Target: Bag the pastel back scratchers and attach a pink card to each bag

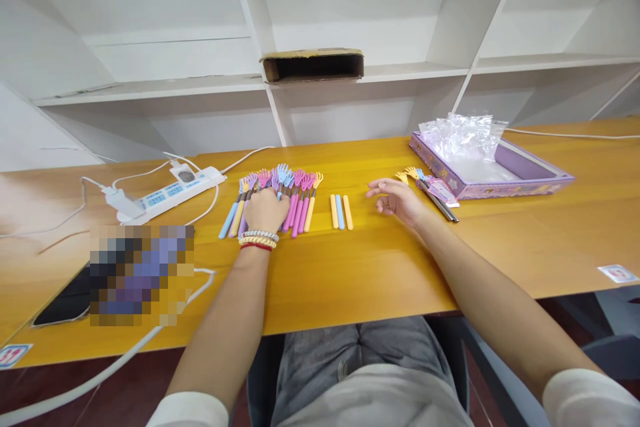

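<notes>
My left hand (pixel 267 211) rests on a row of claw-headed sticks (pixel 303 203) with pink, blue, yellow and purple handles; its fingers are curled down among them, and what they hold is hidden. My right hand (pixel 397 201) hovers over the table with fingers apart and nothing in them. Between the hands lie three short handle pieces, two yellow and one blue (pixel 341 212). Just beyond my right hand are yellow and blue claw heads (pixel 412 173) with dark metal rods (pixel 440 201) and a pink printed packet (pixel 440 189).
A purple box (pixel 520 187) with clear plastic bags (pixel 465 137) stands at the right. At the left are a power strip (pixel 173 195), cables and a phone (pixel 65 297). White shelves with a cardboard box (pixel 314 67) rise behind the table (pixel 345 280).
</notes>
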The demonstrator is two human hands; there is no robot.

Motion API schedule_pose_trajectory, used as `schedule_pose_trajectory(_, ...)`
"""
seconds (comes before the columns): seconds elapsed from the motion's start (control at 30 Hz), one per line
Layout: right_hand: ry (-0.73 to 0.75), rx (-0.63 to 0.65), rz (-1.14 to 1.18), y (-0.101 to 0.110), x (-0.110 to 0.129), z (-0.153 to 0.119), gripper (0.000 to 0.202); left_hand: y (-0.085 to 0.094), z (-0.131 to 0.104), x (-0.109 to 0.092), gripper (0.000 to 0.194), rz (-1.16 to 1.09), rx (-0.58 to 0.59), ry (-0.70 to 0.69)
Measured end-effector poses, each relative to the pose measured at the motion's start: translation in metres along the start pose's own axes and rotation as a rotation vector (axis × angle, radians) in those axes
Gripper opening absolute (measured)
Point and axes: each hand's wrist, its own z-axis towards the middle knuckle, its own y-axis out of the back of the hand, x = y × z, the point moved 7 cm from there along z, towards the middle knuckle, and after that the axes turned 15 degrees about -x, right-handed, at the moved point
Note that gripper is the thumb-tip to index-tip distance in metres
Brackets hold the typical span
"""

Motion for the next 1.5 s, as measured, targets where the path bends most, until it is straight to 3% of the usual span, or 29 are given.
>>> schedule_pose_trajectory(0.57,0.022,0.03,-0.16,-0.005,-0.002,-0.003,0.033,-0.02,0.001,0.006,0.035,0.031,0.016,-0.07)
schedule_pose_trajectory(0.87,0.058,0.056,-0.258,-0.005,-0.004,-0.004,0.029,-0.015,0.002,0.004,0.035,-0.007,-0.004,-0.071)
schedule_pose_trajectory(1.1,0.115,-0.025,-0.368,-0.002,-0.002,-0.001,0.026,-0.01,0.002,0.0,0.034,-0.044,-0.05,-0.078)
schedule_pose_trajectory(1.23,0.237,-0.145,-0.541,0.008,0.002,0.006,0.023,-0.002,-0.003,-0.014,0.031,-0.095,-0.113,-0.128)
schedule_pose_trajectory(1.37,0.421,-0.295,-0.883,0.016,0.011,0.009,0.025,0.004,-0.019,-0.042,0.028,-0.212,-0.13,-0.277)
schedule_pose_trajectory(1.5,0.47,-0.305,-1.108,0.013,0.011,0.007,0.025,0.006,-0.037,-0.065,0.029,-0.346,-0.099,-0.424)
